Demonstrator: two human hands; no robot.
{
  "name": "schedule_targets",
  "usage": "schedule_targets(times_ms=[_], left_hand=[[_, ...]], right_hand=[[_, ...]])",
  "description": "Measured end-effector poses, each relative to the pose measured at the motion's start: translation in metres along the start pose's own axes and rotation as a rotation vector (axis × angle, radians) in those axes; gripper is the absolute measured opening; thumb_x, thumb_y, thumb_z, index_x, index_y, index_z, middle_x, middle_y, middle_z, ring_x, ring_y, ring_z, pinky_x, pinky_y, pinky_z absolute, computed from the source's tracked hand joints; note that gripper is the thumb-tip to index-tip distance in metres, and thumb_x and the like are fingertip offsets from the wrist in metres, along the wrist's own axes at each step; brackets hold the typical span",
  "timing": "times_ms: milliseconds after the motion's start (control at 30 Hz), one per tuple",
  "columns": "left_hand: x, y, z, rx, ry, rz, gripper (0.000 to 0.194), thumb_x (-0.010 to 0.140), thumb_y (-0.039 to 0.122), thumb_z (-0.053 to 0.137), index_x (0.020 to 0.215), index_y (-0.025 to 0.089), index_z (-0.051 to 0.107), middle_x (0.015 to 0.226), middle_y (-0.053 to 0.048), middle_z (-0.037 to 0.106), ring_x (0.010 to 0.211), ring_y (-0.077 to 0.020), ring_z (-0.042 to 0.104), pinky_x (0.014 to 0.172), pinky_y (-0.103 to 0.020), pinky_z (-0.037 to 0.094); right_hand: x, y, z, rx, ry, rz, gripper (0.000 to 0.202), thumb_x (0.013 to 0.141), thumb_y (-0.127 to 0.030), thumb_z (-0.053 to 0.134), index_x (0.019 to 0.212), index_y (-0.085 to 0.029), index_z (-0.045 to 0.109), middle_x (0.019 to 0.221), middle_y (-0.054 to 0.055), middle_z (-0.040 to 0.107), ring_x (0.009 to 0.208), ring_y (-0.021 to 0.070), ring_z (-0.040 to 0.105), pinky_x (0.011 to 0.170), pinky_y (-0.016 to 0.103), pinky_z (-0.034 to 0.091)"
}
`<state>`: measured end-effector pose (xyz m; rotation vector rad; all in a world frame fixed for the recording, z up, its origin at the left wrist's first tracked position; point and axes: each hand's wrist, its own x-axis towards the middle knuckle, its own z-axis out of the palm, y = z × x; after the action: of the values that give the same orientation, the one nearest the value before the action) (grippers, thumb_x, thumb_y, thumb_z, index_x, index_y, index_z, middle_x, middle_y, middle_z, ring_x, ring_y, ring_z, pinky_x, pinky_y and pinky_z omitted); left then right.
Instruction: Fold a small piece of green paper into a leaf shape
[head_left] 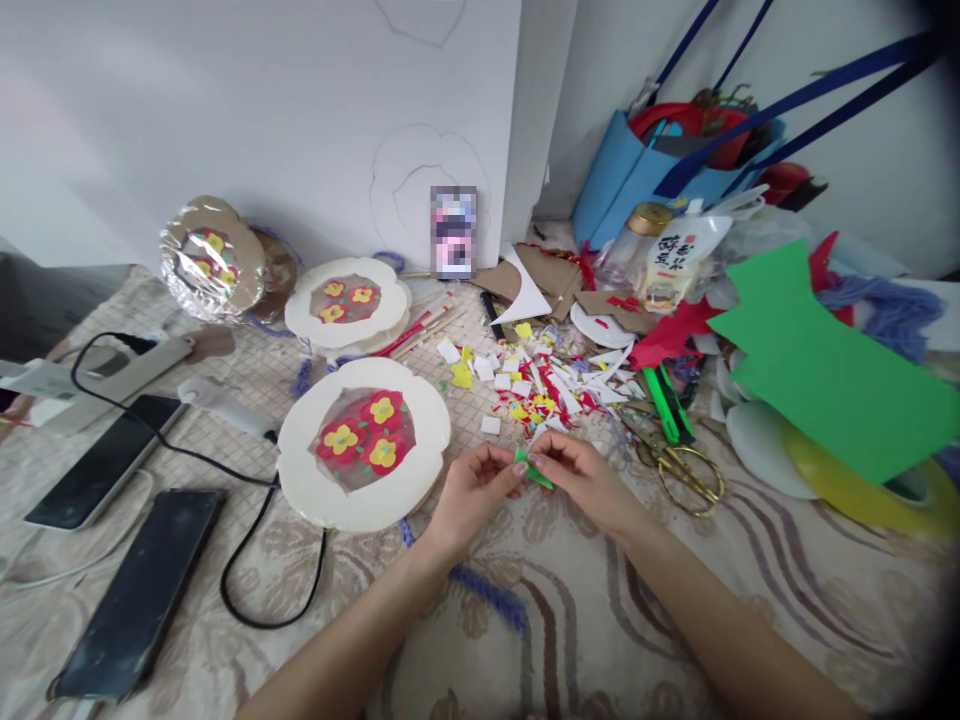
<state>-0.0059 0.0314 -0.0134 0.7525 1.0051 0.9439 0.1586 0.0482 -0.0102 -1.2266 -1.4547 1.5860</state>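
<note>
A small piece of green paper point(538, 474) is pinched between my two hands above the cloth. My left hand point(480, 490) grips its left end, and my right hand point(576, 474) holds it from the right, both with closed fingers. Just beyond my hands lies a pile of white, red and yellow paper scraps point(547, 385). To the left of my left hand sits a white scalloped disc point(431, 430) with red and yellow paper flowers point(381, 430) at its centre. Gold-handled scissors point(690, 480) lie to the right of my right hand.
A second flowered disc point(296, 305) and a foil-wrapped one point(176, 285) stand farther back. Dark phones point(142, 595) and cables are at left. A green paper sheet point(832, 350), tape roll point(862, 490), green cutter point(664, 405) and blue bag point(611, 185) occupy the right side.
</note>
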Motion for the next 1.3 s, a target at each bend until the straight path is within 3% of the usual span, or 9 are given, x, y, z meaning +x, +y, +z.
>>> schedule_targets(times_ms=[267,433,567,733,1067,1300], left_hand=[[-0.0007,-0.0024,-0.0007,0.063,0.048,0.047,0.027,0.073,0.038,0.067,0.068,0.014,0.056,0.055,0.001,0.060,0.053,-0.0094,0.053,0.056,-0.022,0.041],[0.0007,0.0017,-0.0041,0.128,-0.058,-0.016,0.029,0.072,0.042,0.067,0.072,0.014,0.058,0.059,0.000,0.061,0.056,-0.0115,0.056,0.060,-0.025,0.045],[0.0008,0.0023,-0.0061,0.164,-0.051,0.025,0.030,0.074,0.043,0.064,0.071,0.014,0.057,0.058,0.000,0.059,0.056,-0.0110,0.054,0.059,-0.024,0.043],[0.0002,0.0002,-0.0057,0.203,-0.006,0.112,0.028,0.077,0.040,0.062,0.069,0.014,0.055,0.058,0.000,0.058,0.056,-0.0102,0.052,0.058,-0.022,0.040],[0.0008,0.0006,-0.0047,0.102,-0.015,0.013,0.027,0.074,0.039,0.066,0.074,0.014,0.058,0.060,0.000,0.061,0.057,-0.0106,0.054,0.060,-0.024,0.043],[0.0014,-0.0004,-0.0047,0.040,-0.063,0.003,0.027,0.062,0.029,0.077,0.078,0.013,0.062,0.072,-0.002,0.063,0.064,-0.0114,0.056,0.064,-0.025,0.045]], right_hand=[[-0.0015,-0.0022,-0.0001,-0.067,-0.079,0.005,0.019,0.086,-0.035,0.053,0.077,-0.018,0.052,0.069,-0.001,0.048,0.063,0.0115,0.044,0.055,0.023,0.034],[-0.0020,-0.0032,-0.0045,-0.128,-0.120,0.010,0.019,0.085,-0.035,0.054,0.075,-0.019,0.051,0.065,-0.003,0.044,0.058,0.0111,0.040,0.051,0.023,0.030],[-0.0026,-0.0037,-0.0057,-0.132,-0.160,0.031,0.018,0.083,-0.033,0.055,0.073,-0.019,0.051,0.062,-0.004,0.041,0.055,0.0103,0.037,0.050,0.022,0.028],[-0.0019,-0.0023,-0.0035,-0.103,-0.131,0.034,0.017,0.083,-0.033,0.055,0.074,-0.019,0.051,0.063,-0.004,0.043,0.056,0.0104,0.038,0.050,0.023,0.029],[-0.0012,-0.0042,-0.0057,-0.067,-0.102,0.041,0.020,0.084,-0.035,0.056,0.075,-0.018,0.052,0.066,-0.003,0.045,0.059,0.0106,0.041,0.053,0.022,0.032],[-0.0010,-0.0037,-0.0082,-0.056,-0.051,0.024,0.020,0.083,-0.036,0.058,0.077,-0.018,0.055,0.068,-0.001,0.048,0.061,0.0109,0.042,0.054,0.023,0.033]])
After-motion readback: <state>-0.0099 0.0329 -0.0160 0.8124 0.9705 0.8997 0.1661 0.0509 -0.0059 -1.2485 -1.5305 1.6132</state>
